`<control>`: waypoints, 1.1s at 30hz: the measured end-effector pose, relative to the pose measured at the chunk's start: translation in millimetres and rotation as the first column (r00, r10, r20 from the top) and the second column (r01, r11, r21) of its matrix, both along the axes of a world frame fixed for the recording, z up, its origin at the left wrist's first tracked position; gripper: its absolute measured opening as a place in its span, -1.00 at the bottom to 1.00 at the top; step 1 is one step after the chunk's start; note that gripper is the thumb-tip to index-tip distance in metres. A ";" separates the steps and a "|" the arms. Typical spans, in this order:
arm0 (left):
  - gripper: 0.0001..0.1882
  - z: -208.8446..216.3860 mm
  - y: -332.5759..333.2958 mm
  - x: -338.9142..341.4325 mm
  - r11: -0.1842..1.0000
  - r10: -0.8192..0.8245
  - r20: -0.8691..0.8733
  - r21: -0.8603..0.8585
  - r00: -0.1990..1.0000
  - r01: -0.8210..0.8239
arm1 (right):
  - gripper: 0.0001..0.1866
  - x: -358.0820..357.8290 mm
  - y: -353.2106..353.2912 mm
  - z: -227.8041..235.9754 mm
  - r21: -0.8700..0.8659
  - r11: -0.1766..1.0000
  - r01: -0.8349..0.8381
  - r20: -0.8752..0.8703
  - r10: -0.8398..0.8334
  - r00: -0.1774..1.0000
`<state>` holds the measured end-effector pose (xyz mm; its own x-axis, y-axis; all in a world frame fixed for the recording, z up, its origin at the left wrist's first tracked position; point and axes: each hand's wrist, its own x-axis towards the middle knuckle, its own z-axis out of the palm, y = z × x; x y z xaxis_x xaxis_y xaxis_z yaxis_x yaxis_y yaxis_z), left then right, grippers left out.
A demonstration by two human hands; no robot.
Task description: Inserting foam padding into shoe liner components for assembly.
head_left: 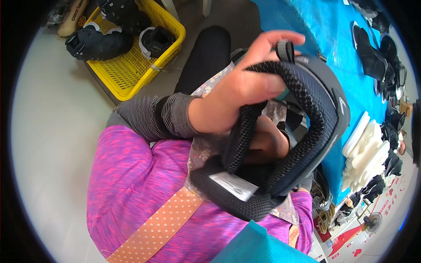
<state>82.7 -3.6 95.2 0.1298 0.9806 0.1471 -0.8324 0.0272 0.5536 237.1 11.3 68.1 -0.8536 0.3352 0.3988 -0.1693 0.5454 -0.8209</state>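
In the centre of the frame the left hand (239, 90) holds a black mesh-lined shoe upper (285, 136) up close to the camera, its grip pinching the padded collar with the thumb on the near side and the fingers stretched over the top edge, apparently to keep the opening spread and turned toward the eyes. The right hand (267, 147) sits inside that opening, partly hidden by the mesh lining, so I cannot tell whether its grip is closed or spread; it seems to brace the piece from within. A white label (232, 185) hangs at the lower edge of the lining. At the upper left of the frame a yellow basket (131, 74) on the floor holds more black uppers. Along the right side a blue table (333, 48) carries a row of dark shoe parts (372, 57) and a stack of white foam pieces (366, 151), all within reach.
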 end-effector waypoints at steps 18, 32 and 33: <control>-0.20 -13.5 -5.8 11.3 1.000 -0.014 -0.136 0.022 0.991 0.017 | -0.75 12.3 10.6 39.5 0.167 0.843 0.511 0.140 -0.533 0.834; -0.16 -6.4 -5.2 10.0 0.992 -0.066 -0.180 -0.114 0.982 0.046 | -0.71 24.9 30.5 3.6 0.489 0.716 0.498 -0.062 -0.541 0.839; -0.05 -2.4 -4.3 11.0 0.987 -0.046 -0.302 -0.162 0.952 -0.004 | -0.71 19.7 28.3 11.6 0.485 0.716 0.503 -0.065 -0.544 0.837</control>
<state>93.7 -7.9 92.8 0.1647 0.9845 -0.0598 -0.6236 0.1509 0.7670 256.9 39.6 79.7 -0.6323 0.5294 0.5656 0.3109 0.8422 -0.4406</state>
